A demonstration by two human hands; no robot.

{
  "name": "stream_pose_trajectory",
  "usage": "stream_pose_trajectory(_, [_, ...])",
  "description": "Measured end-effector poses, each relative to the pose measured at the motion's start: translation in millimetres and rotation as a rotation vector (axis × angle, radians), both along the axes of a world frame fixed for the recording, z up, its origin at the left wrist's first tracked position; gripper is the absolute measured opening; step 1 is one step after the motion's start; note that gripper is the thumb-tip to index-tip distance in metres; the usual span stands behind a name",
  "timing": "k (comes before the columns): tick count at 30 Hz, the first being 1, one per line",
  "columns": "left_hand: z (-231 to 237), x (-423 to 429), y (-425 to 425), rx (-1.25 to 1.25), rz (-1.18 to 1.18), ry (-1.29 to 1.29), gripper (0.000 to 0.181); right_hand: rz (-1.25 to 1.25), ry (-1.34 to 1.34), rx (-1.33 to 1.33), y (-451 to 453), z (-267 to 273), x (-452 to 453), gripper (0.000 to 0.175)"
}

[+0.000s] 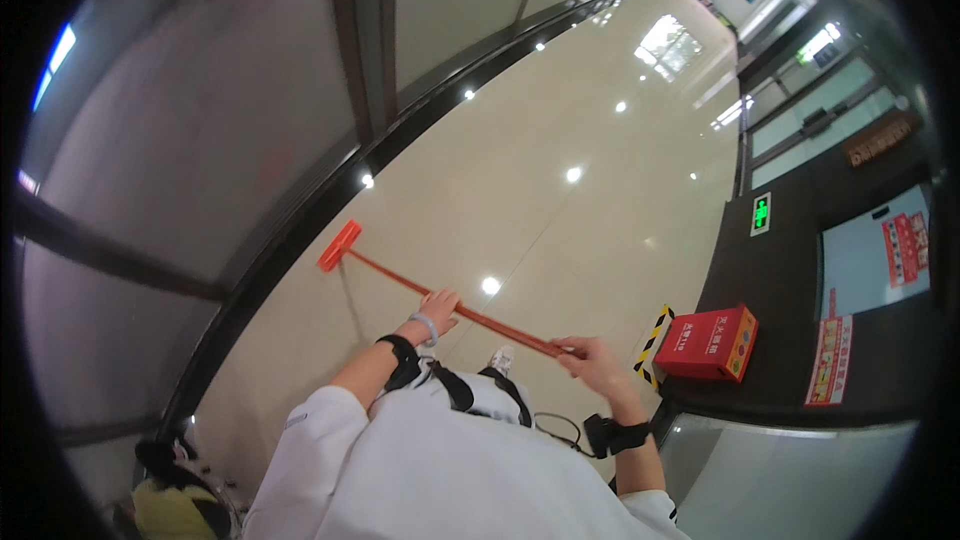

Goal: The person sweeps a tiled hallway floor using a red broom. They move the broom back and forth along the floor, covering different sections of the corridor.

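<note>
Both of my hands grip the long orange-brown handle of a broom or push-type sweeper. My left hand wraps the handle around its middle. At the handle's near end, on the right, is my right hand, fingers curled around it. The orange-red head is at the far left end of the handle, low over the floor or touching it; which, I cannot tell. Its underside is hidden. Black straps circle both of my wrists.
Glossy beige tiles form the corridor floor. Glass panels with dark frames line the left. On the right, a red fire extinguisher box stands by a dark wall, beside black-and-yellow tape. Some yellow-and-black items lie at lower left.
</note>
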State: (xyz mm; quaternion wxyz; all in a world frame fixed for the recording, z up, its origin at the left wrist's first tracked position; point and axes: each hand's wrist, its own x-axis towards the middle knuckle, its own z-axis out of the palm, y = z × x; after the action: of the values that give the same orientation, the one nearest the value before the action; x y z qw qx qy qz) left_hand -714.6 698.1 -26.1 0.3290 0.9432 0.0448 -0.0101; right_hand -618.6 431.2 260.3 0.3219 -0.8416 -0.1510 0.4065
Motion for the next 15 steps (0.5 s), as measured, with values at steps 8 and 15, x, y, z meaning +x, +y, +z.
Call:
stream_pose_trajectory(8, [-30.8, -52.9, 89.6, 0.194, 0.117, 0.368, 0.061, 0.2, 0.163, 0.263, 87.1, -120.0, -47.8, 0.041])
stream_pose_trajectory(15, [-23.3, -60.7, 100.4, 0.172, 0.159, 0.418, 0.07, 0.428, 0.247, 0.203, 84.6, -86.1, -37.8, 0.046])
